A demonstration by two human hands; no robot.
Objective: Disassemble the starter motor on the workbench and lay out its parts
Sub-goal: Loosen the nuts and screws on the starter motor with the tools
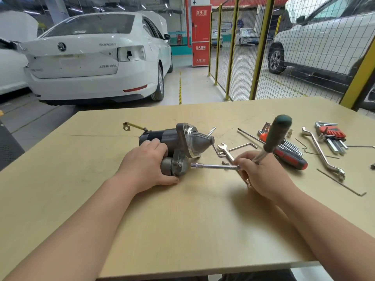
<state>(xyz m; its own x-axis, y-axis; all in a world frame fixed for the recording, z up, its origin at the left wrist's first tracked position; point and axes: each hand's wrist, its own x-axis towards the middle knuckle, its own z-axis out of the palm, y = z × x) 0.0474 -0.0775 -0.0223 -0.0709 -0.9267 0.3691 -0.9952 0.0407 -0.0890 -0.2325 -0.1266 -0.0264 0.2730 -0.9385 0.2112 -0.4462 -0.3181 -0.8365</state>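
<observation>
- The starter motor (178,142) lies on its side at the middle of the tabletop (182,230), nose cone pointing right.
- The left hand (146,165) holds the motor, fingers (156,144) curled over its body and thumb under the near cylinder.
- The right hand (261,171) grips a green-handled tool (278,134). Its fingers are closed round the joint where a chrome extension bar (213,166) runs left to the motor's near end.
- To the right lie an open-ended spanner (226,152), a red-and-black screwdriver (290,158), hex key sets (330,134) and a ring wrench (322,153).
</observation>
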